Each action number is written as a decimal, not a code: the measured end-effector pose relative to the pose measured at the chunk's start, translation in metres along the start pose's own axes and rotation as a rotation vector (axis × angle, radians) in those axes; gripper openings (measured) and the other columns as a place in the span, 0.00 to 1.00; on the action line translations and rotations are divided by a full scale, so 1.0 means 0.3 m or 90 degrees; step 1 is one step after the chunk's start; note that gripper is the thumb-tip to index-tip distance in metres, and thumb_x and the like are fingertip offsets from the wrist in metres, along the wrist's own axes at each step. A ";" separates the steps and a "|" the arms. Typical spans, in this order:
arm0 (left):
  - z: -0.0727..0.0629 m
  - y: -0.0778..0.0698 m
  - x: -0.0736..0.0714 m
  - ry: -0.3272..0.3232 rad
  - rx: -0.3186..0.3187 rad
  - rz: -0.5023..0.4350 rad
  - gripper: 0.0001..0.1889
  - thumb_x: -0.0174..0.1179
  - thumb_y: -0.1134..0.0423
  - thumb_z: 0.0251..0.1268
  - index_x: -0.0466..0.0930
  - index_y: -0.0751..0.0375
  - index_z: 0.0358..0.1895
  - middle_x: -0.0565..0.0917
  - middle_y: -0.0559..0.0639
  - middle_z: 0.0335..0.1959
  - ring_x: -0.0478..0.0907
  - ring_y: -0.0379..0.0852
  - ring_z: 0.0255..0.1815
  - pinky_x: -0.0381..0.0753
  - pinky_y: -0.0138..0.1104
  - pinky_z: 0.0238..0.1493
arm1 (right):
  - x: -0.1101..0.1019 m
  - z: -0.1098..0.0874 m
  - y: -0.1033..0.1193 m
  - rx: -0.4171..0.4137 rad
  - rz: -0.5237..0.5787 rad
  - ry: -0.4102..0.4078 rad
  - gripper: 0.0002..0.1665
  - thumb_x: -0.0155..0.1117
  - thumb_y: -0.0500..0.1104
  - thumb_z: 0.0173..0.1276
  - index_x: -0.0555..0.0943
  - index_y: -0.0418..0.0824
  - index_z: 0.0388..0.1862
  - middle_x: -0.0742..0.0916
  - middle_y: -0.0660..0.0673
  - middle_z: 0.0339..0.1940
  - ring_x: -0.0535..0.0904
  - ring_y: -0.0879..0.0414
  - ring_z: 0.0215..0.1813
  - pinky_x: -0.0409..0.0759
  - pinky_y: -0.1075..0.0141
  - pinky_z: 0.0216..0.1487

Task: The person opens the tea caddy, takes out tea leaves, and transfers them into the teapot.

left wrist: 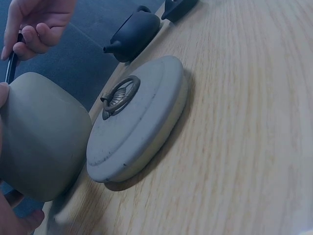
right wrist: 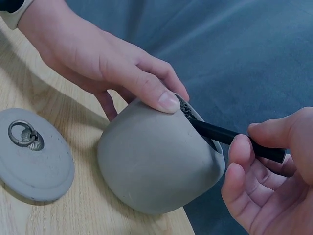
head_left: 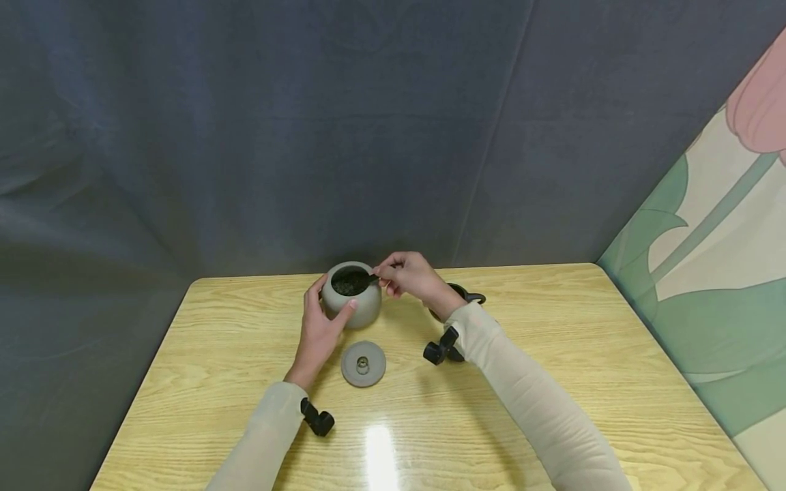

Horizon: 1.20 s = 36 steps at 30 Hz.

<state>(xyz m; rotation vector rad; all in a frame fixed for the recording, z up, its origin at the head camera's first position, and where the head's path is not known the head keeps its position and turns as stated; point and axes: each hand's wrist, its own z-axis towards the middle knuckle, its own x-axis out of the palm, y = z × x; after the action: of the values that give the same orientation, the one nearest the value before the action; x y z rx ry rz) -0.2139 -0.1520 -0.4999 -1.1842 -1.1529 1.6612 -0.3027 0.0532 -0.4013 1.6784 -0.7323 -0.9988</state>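
Observation:
My left hand [head_left: 318,334] grips a round grey jar [head_left: 362,310] from its left side, thumb at the near rim and fingers around the far side. Dark, loose leaf-like bits [right wrist: 185,108] show through the jar's mouth. From the right, my right hand [head_left: 413,276] pinches a slim black stick-like tool [right wrist: 220,132] between thumb and fingers. The tool slants in over the rim, and its far end is hidden inside the jar. In front of the jar, the round grey lid [left wrist: 142,112] lies flat on the table, metal ring [right wrist: 22,133] upward.
A black teapot [left wrist: 134,36] stands to the right of the jar, partly covered by my right forearm in the head view. Nearer me is a small black object [left wrist: 178,9]. A dark curtain [head_left: 344,136] hangs behind the wooden table [head_left: 552,327].

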 end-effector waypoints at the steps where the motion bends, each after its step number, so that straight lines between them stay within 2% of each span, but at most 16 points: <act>1: -0.001 -0.001 0.000 0.000 -0.001 0.000 0.45 0.70 0.44 0.72 0.54 0.45 0.85 0.57 0.53 0.85 0.57 0.54 0.86 0.61 0.58 0.84 | -0.001 -0.001 -0.001 -0.001 0.002 -0.001 0.13 0.61 0.42 0.82 0.87 0.34 0.51 0.89 0.42 0.34 0.82 0.59 0.27 0.82 0.68 0.31; 5: -0.003 -0.002 0.002 0.001 -0.004 0.000 0.45 0.70 0.44 0.72 0.54 0.45 0.85 0.57 0.53 0.85 0.57 0.54 0.86 0.61 0.57 0.84 | -0.007 -0.006 -0.005 0.001 0.003 -0.008 0.12 0.61 0.42 0.82 0.87 0.36 0.51 0.88 0.48 0.31 0.82 0.58 0.27 0.82 0.68 0.31; 8: -0.005 -0.002 0.002 0.002 -0.008 0.000 0.45 0.70 0.44 0.72 0.54 0.44 0.85 0.56 0.53 0.85 0.57 0.53 0.86 0.61 0.57 0.84 | -0.012 -0.010 -0.006 0.001 0.001 -0.017 0.12 0.61 0.42 0.81 0.87 0.35 0.50 0.87 0.48 0.31 0.82 0.57 0.27 0.82 0.68 0.31; 18: -0.005 -0.001 -0.002 0.005 -0.008 -0.003 0.46 0.69 0.42 0.71 0.53 0.44 0.85 0.56 0.52 0.85 0.56 0.53 0.86 0.61 0.57 0.85 | -0.030 -0.011 -0.015 -0.015 0.032 -0.031 0.13 0.63 0.40 0.80 0.85 0.30 0.51 0.88 0.40 0.35 0.80 0.59 0.25 0.79 0.70 0.28; 20: -0.004 0.001 -0.002 0.006 -0.007 -0.003 0.46 0.69 0.42 0.72 0.53 0.44 0.86 0.56 0.52 0.85 0.56 0.53 0.86 0.61 0.57 0.85 | -0.033 -0.013 -0.016 -0.015 0.035 -0.032 0.13 0.63 0.40 0.80 0.85 0.30 0.51 0.87 0.43 0.33 0.79 0.59 0.24 0.80 0.70 0.28; 28: -0.003 -0.002 0.001 -0.002 -0.004 -0.002 0.45 0.70 0.44 0.72 0.54 0.44 0.85 0.56 0.52 0.85 0.57 0.53 0.86 0.62 0.57 0.84 | -0.043 -0.021 -0.014 -0.023 0.040 -0.044 0.13 0.63 0.41 0.81 0.85 0.32 0.51 0.88 0.39 0.37 0.80 0.60 0.24 0.81 0.69 0.28; 36: -0.004 -0.009 0.001 -0.005 -0.001 0.008 0.45 0.70 0.45 0.72 0.55 0.45 0.85 0.58 0.53 0.84 0.58 0.54 0.85 0.62 0.57 0.84 | -0.050 -0.026 -0.010 -0.032 0.040 -0.060 0.12 0.65 0.42 0.81 0.85 0.32 0.50 0.87 0.46 0.32 0.79 0.61 0.24 0.81 0.70 0.27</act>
<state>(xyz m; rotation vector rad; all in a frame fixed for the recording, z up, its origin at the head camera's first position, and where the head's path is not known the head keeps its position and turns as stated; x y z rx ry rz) -0.2126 -0.1506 -0.4976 -1.1890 -1.1534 1.6755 -0.3030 0.0703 -0.3990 1.5634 -0.8107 -1.0491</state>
